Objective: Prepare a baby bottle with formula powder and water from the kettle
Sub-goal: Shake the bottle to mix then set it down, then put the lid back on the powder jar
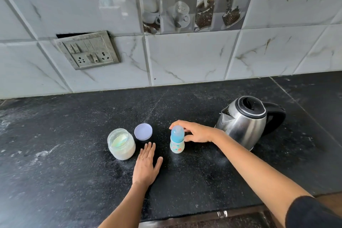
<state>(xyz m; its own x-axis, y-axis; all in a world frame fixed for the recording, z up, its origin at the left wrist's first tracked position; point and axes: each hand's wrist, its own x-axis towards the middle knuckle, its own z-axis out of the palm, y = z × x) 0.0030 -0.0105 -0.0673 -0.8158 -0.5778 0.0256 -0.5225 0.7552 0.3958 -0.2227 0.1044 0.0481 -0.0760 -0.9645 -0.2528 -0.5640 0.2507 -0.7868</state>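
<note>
A small baby bottle (pixel 177 139) with a blue cap and patterned body stands upright mid-counter. My right hand (pixel 196 132) curls around its cap from the right, fingers touching the top. An open glass jar (pixel 121 144) holding white formula powder and a pale scoop sits to the left. Its lilac lid (pixel 143 132) lies just behind and to the right of the jar. My left hand (pixel 147 164) rests flat on the counter between jar and bottle, holding nothing. A steel kettle (pixel 244 123) with a black lid and handle stands at the right, spout facing left.
The black stone counter (pixel 74 153) carries scattered white powder dust. A tiled wall with a switch and socket panel (pixel 88 50) rises behind. The counter's front edge (pixel 203 214) runs along the bottom, near my arms.
</note>
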